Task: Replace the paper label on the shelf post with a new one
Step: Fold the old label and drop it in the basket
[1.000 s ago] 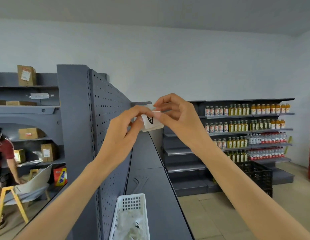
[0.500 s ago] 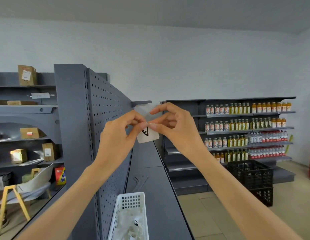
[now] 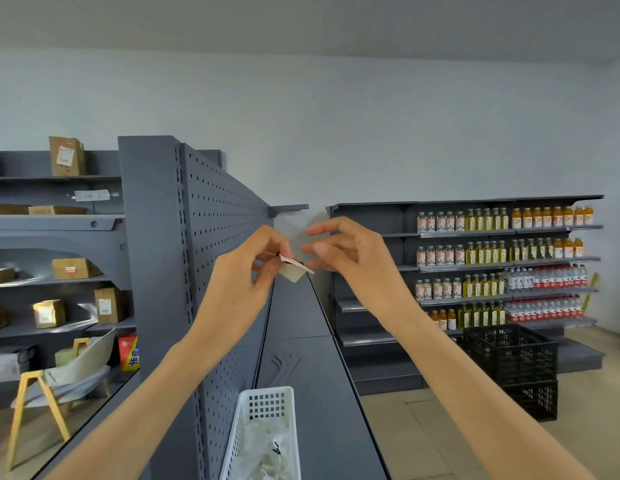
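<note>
So now the paper label [image 3: 294,270] is pinched only by the left hand [image 3: 242,282]; the right hand [image 3: 350,254] has been let go, fingers apart, probably peeling done, above the shelf.

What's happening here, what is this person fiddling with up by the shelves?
A person stands at the end of a grey shop shelf post, working on a small paper label. The left hand pinches the label by one edge, in the air beside the perforated panel. The right hand is just next to it, fingers spread and not gripping anything. The label is not stuck to the post yet. A white basket with more paper slips sits on the shelf below.
</note>
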The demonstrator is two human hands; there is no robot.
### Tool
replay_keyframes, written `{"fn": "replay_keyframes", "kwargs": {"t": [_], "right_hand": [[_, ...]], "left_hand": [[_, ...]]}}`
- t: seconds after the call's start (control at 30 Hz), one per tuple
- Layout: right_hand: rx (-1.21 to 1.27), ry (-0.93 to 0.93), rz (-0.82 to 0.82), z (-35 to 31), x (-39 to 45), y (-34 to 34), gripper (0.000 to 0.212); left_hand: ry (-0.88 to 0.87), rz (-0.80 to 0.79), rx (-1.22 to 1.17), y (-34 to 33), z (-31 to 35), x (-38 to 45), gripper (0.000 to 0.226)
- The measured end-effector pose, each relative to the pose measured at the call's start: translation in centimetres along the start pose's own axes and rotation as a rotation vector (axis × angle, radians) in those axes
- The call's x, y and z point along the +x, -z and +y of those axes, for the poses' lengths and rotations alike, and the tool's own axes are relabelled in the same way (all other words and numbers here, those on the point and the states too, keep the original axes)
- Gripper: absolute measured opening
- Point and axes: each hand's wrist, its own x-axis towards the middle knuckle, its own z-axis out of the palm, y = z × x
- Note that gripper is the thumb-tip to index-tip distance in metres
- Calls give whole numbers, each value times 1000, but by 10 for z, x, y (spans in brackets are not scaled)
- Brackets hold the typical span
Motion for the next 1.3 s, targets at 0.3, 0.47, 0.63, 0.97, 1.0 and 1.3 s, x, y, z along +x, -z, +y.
{"fn": "replay_keyframes", "kwargs": {"t": [0.3, 0.47, 0.63, 0.97, 1.0, 1.3], "right_hand": [[-90, -74, -20, 10, -7, -13, 23], [-148, -61, 6, 15, -7, -15, 27], [-210, -31, -8, 26, -7, -23, 29], [-291, -35, -79, 56, -3, -44, 16], [-303, -38, -91, 60, -3, -46, 11], [-554, -119, -341, 116, -21, -90, 11]], "left_hand": [[20, 62, -42, -4, -2, -6, 25], [93, 21, -129, -4, -2, -9, 13], [114, 107, -32, -13, -15, -10, 19], [49, -10, 194, -17, -40, -24, 33], [33, -52, 260, -15, -43, -26, 33], [-110, -58, 486, 7, -46, -48, 23]]}}
